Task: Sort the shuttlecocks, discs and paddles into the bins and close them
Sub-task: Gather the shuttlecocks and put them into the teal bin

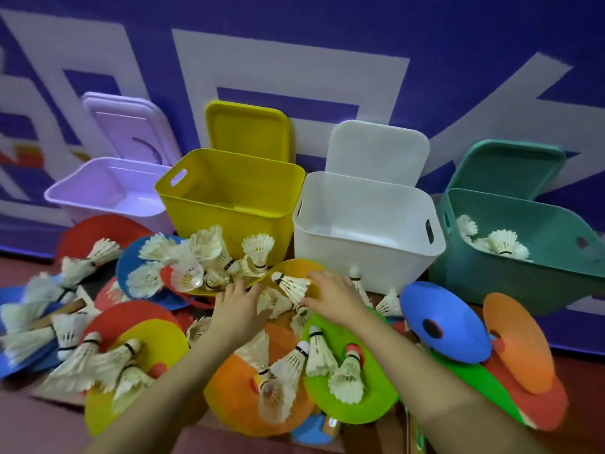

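Four open bins stand in a row: lilac [82,191], yellow [209,211], white [360,253] and teal [510,276]. Several shuttlecocks [501,244] lie in the teal bin; the other three look empty. In front lies a mixed pile of white feather shuttlecocks and flat coloured discs, such as an orange disc [229,388] and a green disc [373,407]. My right hand [330,296] closes thumb and fingers around the skirt of one shuttlecock [291,285] above a yellow disc. My left hand [239,304] reaches in beside it, fingers spread over another shuttlecock [273,301].
Each bin's lid leans on the purple and white wall behind it, for example the yellow lid [248,129]. A wooden paddle handle [65,311] pokes out at the pile's left. A blue disc [442,322] and an orange disc [520,342] stand tilted at the right.
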`<state>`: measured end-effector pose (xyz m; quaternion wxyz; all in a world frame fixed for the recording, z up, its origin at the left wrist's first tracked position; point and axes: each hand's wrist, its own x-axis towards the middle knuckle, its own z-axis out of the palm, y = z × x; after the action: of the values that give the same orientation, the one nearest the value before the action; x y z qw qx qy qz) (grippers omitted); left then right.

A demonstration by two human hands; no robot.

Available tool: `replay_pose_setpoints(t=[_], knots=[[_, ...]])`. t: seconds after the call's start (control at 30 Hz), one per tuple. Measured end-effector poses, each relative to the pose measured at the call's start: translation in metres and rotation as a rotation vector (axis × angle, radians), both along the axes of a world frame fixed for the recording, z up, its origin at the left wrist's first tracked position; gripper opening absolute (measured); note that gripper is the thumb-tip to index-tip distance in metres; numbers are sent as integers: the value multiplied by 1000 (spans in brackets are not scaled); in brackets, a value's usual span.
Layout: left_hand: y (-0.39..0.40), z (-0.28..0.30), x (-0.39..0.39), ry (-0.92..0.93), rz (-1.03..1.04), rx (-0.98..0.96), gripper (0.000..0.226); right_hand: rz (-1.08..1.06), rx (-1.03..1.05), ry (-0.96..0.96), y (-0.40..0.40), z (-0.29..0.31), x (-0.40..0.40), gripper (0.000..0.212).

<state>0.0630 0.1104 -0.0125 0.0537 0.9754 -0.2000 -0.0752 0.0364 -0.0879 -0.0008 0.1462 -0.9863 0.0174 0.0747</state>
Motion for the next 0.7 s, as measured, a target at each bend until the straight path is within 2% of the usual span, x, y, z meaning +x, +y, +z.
replay_pose_setpoints(t=[0.1,0.17,0.3,0.43,0.53,0.7], knots=[[11,-10,3,-55,-49,4,54,29,-109,87,15,-15,10,55],[13,-15,6,-90,-66,-23,46,17,-146,72,20,-23,10,47],[18,-25,9,-169,-81,-126,20,1,-115,4,22,-31,4,26],[16,-29,11,-191,-87,-217,19,20,-119,-6,17,-32,1,21],[15,-28,12,-208,-75,-315,14,-6,-85,-93,15,-31,0,22],[7,-13,13,-258,-106,-455,6,-151,96,-287,11,-20,0,19]])
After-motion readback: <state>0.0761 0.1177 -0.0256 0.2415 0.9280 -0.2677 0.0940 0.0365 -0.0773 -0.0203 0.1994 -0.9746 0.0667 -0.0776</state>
